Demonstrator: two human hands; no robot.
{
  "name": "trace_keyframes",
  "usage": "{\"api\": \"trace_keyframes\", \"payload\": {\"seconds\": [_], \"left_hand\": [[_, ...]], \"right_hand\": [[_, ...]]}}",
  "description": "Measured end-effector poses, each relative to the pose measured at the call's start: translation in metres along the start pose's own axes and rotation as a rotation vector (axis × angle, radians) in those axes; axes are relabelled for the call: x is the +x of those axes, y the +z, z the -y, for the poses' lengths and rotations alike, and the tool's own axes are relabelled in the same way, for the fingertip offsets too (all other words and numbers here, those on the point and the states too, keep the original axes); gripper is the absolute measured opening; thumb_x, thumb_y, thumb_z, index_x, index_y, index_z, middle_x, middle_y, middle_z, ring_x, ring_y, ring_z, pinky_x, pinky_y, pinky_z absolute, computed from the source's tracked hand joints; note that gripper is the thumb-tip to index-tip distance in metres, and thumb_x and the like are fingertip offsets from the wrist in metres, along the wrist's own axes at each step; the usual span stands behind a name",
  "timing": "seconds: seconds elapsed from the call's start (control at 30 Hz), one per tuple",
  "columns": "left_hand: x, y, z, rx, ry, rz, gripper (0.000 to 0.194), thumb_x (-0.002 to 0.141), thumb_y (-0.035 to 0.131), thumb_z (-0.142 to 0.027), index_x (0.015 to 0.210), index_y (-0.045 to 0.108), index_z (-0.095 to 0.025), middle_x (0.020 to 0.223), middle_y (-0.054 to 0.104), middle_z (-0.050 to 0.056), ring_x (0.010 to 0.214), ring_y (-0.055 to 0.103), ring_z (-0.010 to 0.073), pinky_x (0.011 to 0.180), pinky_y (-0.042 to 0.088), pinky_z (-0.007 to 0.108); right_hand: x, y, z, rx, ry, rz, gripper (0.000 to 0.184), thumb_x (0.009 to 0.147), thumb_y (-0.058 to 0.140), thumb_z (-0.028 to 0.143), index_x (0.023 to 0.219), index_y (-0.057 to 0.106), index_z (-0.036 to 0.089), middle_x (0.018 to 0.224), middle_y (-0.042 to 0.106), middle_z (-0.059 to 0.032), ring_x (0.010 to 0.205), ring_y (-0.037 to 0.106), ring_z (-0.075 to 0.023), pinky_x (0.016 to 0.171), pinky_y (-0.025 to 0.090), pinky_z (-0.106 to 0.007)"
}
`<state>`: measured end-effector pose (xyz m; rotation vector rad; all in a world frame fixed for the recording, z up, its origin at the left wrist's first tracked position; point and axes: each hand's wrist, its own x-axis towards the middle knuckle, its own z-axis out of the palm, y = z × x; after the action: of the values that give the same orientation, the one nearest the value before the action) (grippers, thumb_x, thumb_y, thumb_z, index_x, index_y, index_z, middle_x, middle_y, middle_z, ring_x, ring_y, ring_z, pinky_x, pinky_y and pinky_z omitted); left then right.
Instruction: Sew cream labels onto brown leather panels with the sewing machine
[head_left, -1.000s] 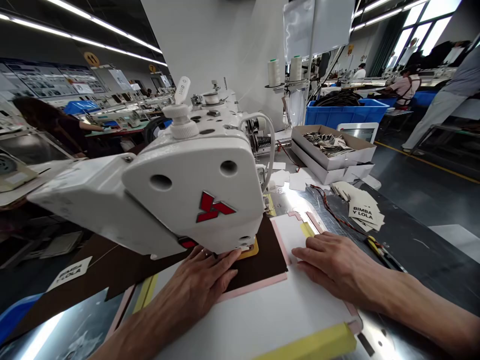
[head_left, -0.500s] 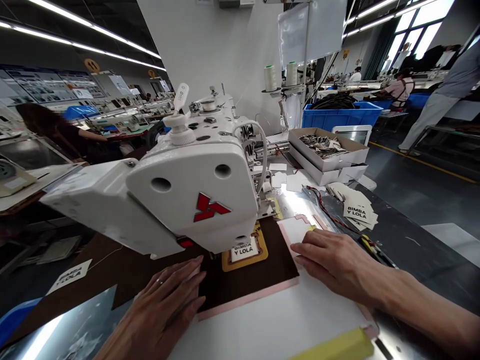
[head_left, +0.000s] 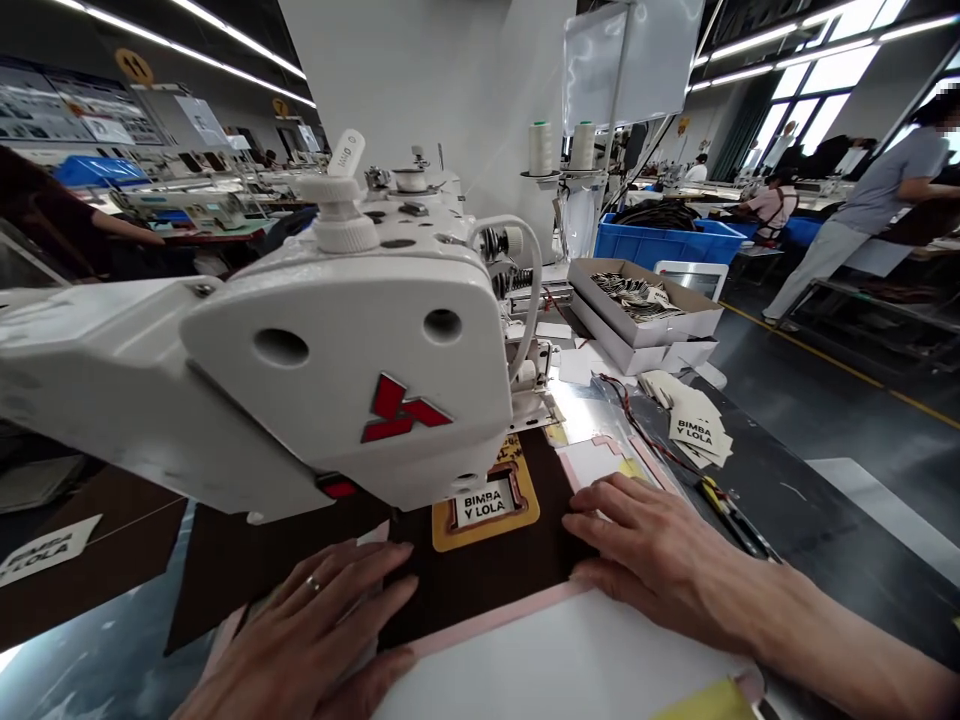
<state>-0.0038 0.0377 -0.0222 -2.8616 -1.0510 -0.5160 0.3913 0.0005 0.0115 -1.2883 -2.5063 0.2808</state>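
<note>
The left hand, with a ring, lies palm down, its fingers slightly apart and the tips on the brown cloth. The right hand is palm down too, thumb a little apart from the fingers, tips at the cloth's right edge; neither hand pinches anything. The cloth lies between the two sets of fingertips, over a white board with pink edging. Just beyond the fingertips and between them, a yellow frame lies on the cloth around a "BIMBA Y LOLA" label. The sewing machine stands above and beyond the left fingers. Right of the right fingers lie snips, and farther out a fan of labels. Beyond them are a carton of labels, thread spools, a blue bin and a standing person.
</note>
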Motion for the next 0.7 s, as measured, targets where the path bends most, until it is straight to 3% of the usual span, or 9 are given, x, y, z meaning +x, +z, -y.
{"api": "trace_keyframes", "payload": {"seconds": [0.1,0.27,0.47,0.7], "left_hand": [[0.007,0.001,-0.001,0.093,0.036,0.058,0.04,0.108,0.05,-0.057,0.14,0.064,-0.038,0.145,0.062,-0.002,0.135,0.058,0.0276,0.111,0.053,0.042],[0.016,0.003,-0.003,0.08,0.071,-0.005,0.032,0.106,0.056,-0.051,0.131,0.069,-0.036,0.133,0.068,-0.003,0.127,0.062,0.0254,0.103,0.058,0.035],[0.032,-0.005,-0.009,0.006,0.084,-0.032,0.022,0.109,0.052,-0.037,0.12,0.071,-0.035,0.126,0.068,-0.003,0.12,0.062,0.0201,0.108,0.051,0.031],[0.051,-0.019,-0.017,-0.075,0.138,-0.036,0.028,0.109,0.043,-0.019,0.11,0.069,-0.028,0.114,0.071,-0.002,0.112,0.063,0.0158,0.105,0.047,0.024]], "right_hand": [[-0.001,0.007,-0.001,0.011,0.011,-0.001,0.033,0.108,0.059,0.039,0.132,0.069,0.02,0.127,0.067,-0.0126,0.111,0.063,-0.0267,0.092,0.056,-0.044],[0.002,0.013,0.0,0.03,0.017,-0.041,0.024,0.109,0.057,0.033,0.125,0.071,0.021,0.122,0.068,-0.011,0.107,0.063,-0.0243,0.09,0.056,-0.041],[0.007,0.018,-0.002,0.052,0.001,-0.068,0.022,0.11,0.052,0.027,0.118,0.071,0.02,0.116,0.067,-0.0099,0.1,0.063,-0.0237,0.082,0.054,-0.04],[0.006,0.021,-0.002,0.072,-0.009,-0.057,0.019,0.111,0.049,0.023,0.111,0.068,0.021,0.112,0.066,-0.0073,0.096,0.059,-0.0225,0.081,0.048,-0.039]]}}
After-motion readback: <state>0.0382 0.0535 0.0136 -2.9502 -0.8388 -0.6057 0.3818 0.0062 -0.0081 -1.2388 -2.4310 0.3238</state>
